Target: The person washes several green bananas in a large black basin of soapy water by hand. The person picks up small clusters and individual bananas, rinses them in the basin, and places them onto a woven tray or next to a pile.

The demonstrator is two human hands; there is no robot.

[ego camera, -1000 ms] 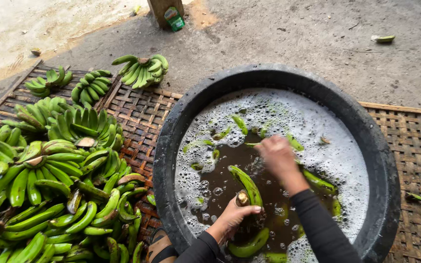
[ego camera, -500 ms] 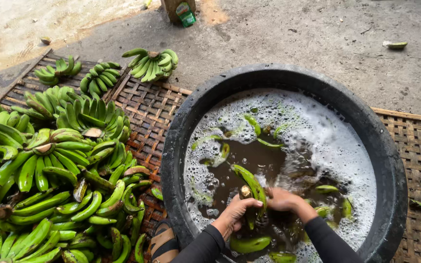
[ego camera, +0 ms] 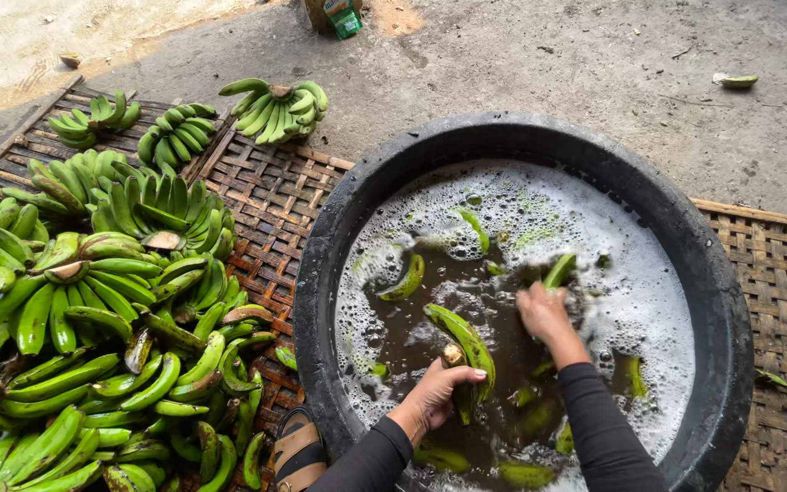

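Gripping a banana bunch [ego camera: 463, 344] by its stem, the left hand [ego camera: 436, 394] lifts it over the soapy tub [ego camera: 339, 237]. Beyond, the right hand [ego camera: 546, 314] closes on a floating banana [ego camera: 557, 271]. Washed-looking bunches [ego camera: 93, 301] pile on the mat [ego camera: 270, 196] at left.

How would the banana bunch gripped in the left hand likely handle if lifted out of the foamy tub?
The banana bunch is wet and sits in foamy water, so it is probably slippery. The left hand grips it at the stem end, which may steady it. The green fruit keeps its curve, so it is likely stiff and fairly heavy.
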